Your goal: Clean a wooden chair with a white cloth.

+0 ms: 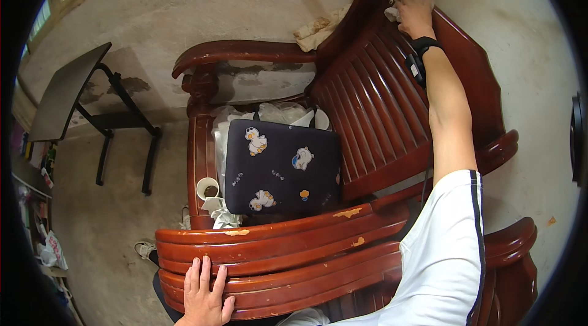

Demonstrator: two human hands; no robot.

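My left hand [206, 288] rests with fingers spread on the curved wooden armrest [285, 252] of a reddish-brown bench, whose varnish is chipped. My right arm reaches up to the top of the slatted wooden backrest [376, 96]. There my right hand [415, 14], blurred and wearing a black wrist strap, is on or near a whitish cloth [393, 14]; its grip is unclear. A dark cushion with duck prints [282, 167] lies on the seat, over clear plastic bags [285, 112]. Beside it are a paper cup [207, 188] and crumpled tissue [225, 216].
A small black-legged table [69, 96] stands at the left by the wall. Beige cloth [319, 34] lies behind the far armrest [248, 50]. Shelves with assorted goods line the left edge. Another wooden seat [510, 252] stands at the lower right.
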